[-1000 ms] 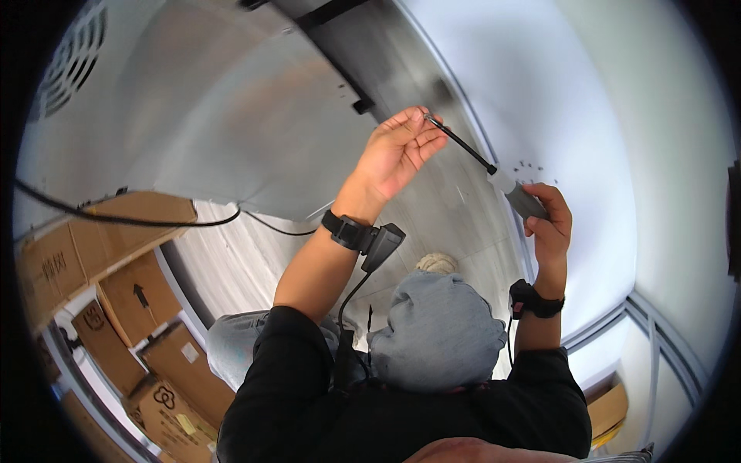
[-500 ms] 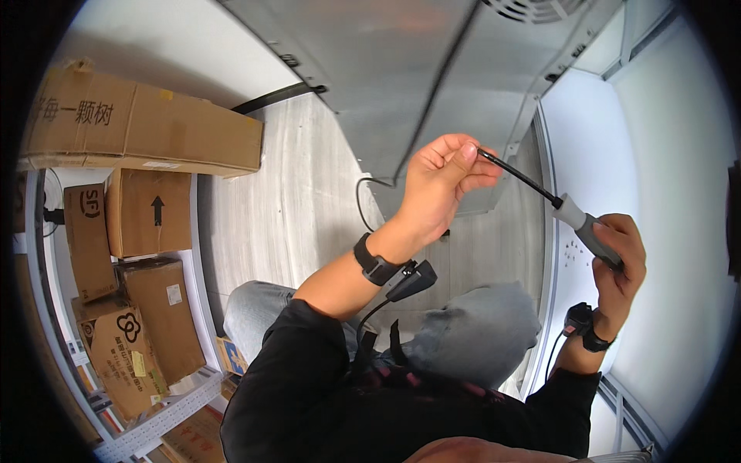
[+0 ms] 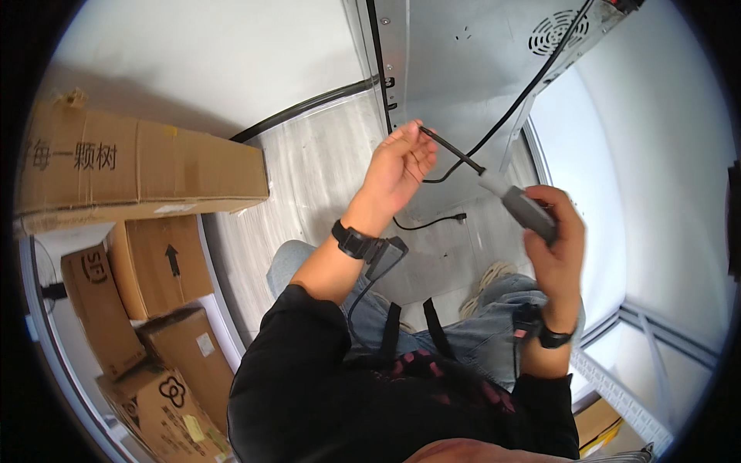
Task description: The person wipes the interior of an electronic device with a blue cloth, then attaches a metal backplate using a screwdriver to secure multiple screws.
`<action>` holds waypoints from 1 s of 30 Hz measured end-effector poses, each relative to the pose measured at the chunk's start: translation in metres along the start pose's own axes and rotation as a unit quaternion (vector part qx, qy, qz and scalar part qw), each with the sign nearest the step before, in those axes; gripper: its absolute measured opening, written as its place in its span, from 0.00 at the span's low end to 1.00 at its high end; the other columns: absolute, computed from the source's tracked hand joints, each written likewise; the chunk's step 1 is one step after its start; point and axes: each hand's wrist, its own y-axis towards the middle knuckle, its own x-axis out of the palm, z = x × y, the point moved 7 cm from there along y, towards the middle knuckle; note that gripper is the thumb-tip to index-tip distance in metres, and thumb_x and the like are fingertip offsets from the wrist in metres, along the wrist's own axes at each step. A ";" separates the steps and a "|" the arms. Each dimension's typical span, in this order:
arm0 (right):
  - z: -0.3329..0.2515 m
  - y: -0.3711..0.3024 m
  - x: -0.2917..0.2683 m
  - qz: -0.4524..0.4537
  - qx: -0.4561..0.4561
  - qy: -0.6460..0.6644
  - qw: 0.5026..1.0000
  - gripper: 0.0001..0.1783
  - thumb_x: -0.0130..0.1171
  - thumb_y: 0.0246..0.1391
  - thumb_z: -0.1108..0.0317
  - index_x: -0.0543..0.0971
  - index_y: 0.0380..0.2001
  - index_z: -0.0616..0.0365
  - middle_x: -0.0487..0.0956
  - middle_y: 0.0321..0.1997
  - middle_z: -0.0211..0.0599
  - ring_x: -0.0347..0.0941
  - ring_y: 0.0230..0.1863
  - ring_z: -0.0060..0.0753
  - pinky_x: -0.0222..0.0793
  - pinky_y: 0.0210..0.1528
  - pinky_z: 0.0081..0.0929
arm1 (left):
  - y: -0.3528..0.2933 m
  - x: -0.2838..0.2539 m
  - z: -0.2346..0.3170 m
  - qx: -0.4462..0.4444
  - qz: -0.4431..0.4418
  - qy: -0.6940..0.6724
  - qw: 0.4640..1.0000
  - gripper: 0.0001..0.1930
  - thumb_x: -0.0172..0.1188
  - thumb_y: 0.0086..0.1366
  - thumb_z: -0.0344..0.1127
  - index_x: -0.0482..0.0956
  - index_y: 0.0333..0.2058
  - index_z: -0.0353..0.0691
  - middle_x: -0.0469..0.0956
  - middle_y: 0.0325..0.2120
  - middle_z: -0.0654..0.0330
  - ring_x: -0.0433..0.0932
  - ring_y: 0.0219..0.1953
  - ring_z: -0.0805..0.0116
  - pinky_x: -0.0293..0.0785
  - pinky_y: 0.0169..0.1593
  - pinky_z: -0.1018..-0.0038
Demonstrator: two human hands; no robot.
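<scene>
A screwdriver (image 3: 457, 151) with a dark shaft and a grey handle slants across the space in front of me. The handle sits in my right hand (image 3: 559, 239), whose fingers are wrapped round its end. My left hand (image 3: 397, 166) pinches the tip between thumb and fingers; whether a small part is held there too, I cannot make out. Just beyond both hands stands a metal cabinet (image 3: 455, 85) with a round vent grille (image 3: 557, 32). A black power cable (image 3: 505, 116) hangs across its panel. On the floor below lies the cable's plug (image 3: 461, 218).
Cardboard boxes fill a shelf at my left, with a long carton (image 3: 197, 166) on top. A white wall (image 3: 656, 154) rises close on my right, with a metal frame (image 3: 610, 324) at its foot. My knees are bent below my hands, over a pale wood-look floor (image 3: 309, 154).
My view has turned, so the cabinet appears farther right and the plug on the floor comes into sight. Both hands still hold the screwdriver, now farther left in the picture.
</scene>
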 end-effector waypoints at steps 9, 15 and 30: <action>0.041 -0.040 0.097 0.085 0.012 0.098 0.991 0.21 0.55 0.43 0.78 0.73 0.45 0.60 0.74 0.38 0.40 0.73 0.37 0.35 0.68 0.41 0.26 | 0.013 -0.020 0.028 0.013 0.036 0.027 0.999 0.09 0.51 0.68 0.37 0.75 0.40 0.40 0.78 0.32 0.63 0.77 0.33 0.75 0.76 0.36 0.80; 0.026 -0.043 0.116 0.122 -0.036 0.079 0.989 0.21 0.58 0.43 0.79 0.73 0.45 0.61 0.73 0.39 0.43 0.72 0.38 0.41 0.68 0.42 0.30 | 0.015 -0.013 0.035 0.033 0.030 0.053 0.998 0.09 0.51 0.68 0.37 0.75 0.40 0.40 0.78 0.31 0.64 0.77 0.33 0.76 0.76 0.35 0.82; 0.012 -0.037 0.111 0.132 -0.054 0.059 0.988 0.23 0.59 0.41 0.79 0.74 0.46 0.62 0.74 0.40 0.44 0.72 0.38 0.43 0.69 0.41 0.30 | 0.016 -0.012 0.036 0.049 0.078 0.052 0.994 0.08 0.53 0.68 0.37 0.75 0.39 0.40 0.77 0.29 0.66 0.74 0.27 0.81 0.73 0.31 0.86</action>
